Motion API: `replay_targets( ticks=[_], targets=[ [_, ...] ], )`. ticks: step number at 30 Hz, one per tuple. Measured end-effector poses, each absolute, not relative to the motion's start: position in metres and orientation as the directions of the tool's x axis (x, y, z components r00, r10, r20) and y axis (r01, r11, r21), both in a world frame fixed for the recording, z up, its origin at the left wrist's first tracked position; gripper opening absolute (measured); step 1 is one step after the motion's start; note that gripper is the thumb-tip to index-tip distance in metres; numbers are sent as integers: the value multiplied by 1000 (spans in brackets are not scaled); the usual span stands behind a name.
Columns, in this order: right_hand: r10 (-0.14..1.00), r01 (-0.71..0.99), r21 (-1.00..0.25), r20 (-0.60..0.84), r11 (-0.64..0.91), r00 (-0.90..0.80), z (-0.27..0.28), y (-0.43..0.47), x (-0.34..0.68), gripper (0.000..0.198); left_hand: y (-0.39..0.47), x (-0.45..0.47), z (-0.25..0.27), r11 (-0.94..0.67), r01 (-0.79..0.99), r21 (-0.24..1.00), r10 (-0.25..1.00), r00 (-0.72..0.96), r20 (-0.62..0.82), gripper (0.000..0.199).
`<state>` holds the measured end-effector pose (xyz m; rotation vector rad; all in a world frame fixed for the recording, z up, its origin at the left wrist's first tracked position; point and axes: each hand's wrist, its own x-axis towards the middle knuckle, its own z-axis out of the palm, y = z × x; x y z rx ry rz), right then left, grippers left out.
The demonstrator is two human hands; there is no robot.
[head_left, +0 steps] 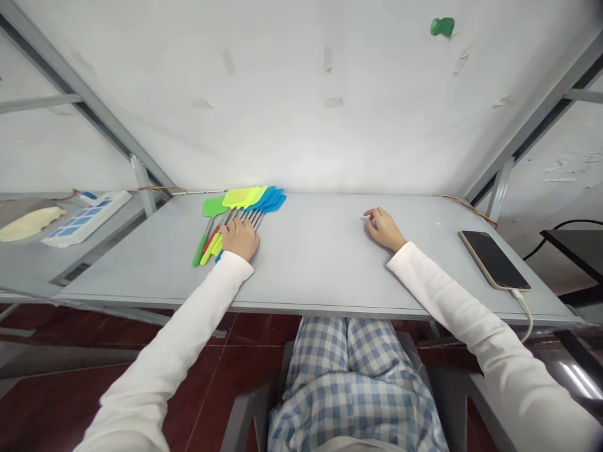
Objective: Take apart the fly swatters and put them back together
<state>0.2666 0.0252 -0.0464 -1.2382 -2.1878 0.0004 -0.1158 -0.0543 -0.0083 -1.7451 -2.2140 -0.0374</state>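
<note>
Fanned out on the left part of the table is a bunch of fly swatters with thin metal rods: one green fly swatter (213,207), several yellow fly swatters (238,197) and several blue fly swatters (273,201). My left hand (241,238) lies over their rods and handles, its fingers curled down around some of them; the fingertips are hidden. Green, red and yellow handles stick out left of it. On the right of the table rests my right hand (386,230), holding nothing, with thumb and forefinger apart and the other fingers loosely bent.
A phone (494,258) with a white charging cable (524,312) lies at the table's right end. The grey table (311,276) meets a white wall behind. On a neighbouring table at left are a white-and-blue power strip (87,220) and a pale yellow flat piece (31,224).
</note>
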Motion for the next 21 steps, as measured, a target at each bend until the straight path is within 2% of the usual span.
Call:
replay_targets(
  ticks=[6,11,16,21],
  targets=[
    [780,765,-305,497,567,-381,-46,24,272,29,-48,-88,-6,303,947,-104,930,-270,249,43],
    [793,755,-337,476,563,-379,-47,26,276,31,-53,-57,-9,268,962,-55,935,-246,255,47],
    [790,744,-341,469,575,-395,-46,26,278,32,-51,-53,-9,251,966,-56,944,-232,234,43],
    [789,739,-340,460,581,-409,-45,27,279,31,-38,-76,-2,236,969,-71,968,-228,109,46]
  ],
)
